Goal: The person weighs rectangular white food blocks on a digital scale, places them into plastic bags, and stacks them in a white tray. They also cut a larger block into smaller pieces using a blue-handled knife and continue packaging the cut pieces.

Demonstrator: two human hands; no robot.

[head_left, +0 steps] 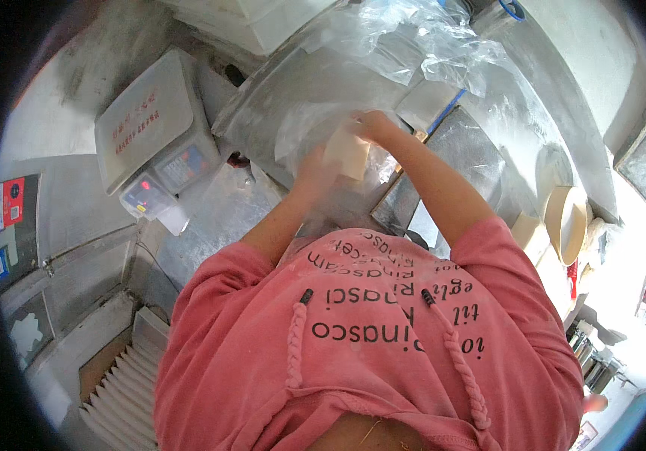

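Observation:
A pale, cream-coloured flat block or stack (349, 153) stands tilted between my two hands, over the work surface. My right hand (376, 127) has its fingers closed on the upper right edge of the stack. My left hand (318, 172) is against its lower left side; motion blur hides how its fingers lie. Thin clear plastic (293, 131), seemingly a bag, spreads behind and left of the stack. More crumpled clear plastic shows just right of it, under my right wrist.
A heap of clear plastic bags (413, 39) covers the far end of the table. To the left stands a digital scale (156, 121) with a lit display. A dark flat board (453, 146) lies at right, near a round wooden sieve frame (561, 225). White rolls (120, 383) fill a box at lower left.

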